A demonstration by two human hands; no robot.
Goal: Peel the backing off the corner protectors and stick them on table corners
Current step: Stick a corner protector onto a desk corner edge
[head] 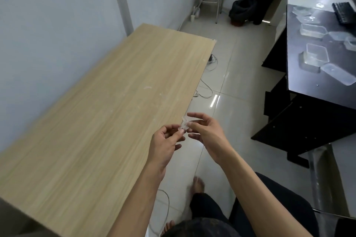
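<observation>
**Item 1.** Small clear plastic corner protector. It is held in the air just over the right edge of the table, toward its near end, between both hands.

**Item 2.** Left hand. Thumb and fingertips are pinched together on the corner protector's near side.

**Item 3.** Right hand. Thumb and forefinger are closed on the far side of the same piece, with the other fingers loosely curled below.

**Item 4.** Long pale wood-grain laminate table. I cannot tell whether its far right corner already carries a protector.

**Item 5.** Black desk, at right, well apart from the table. It bears several clear plastic food tubs.

**Step in hand.** I judge this to be the peeling of the backing. The film itself is too small for me to make out.

**Next move.** It calls for a fingernail under the film's edge, with the fingers kept off the adhesive. The protector then goes to a bare corner and is pressed on squarely.

**Writing, brands, labels.** I can read none.
</observation>
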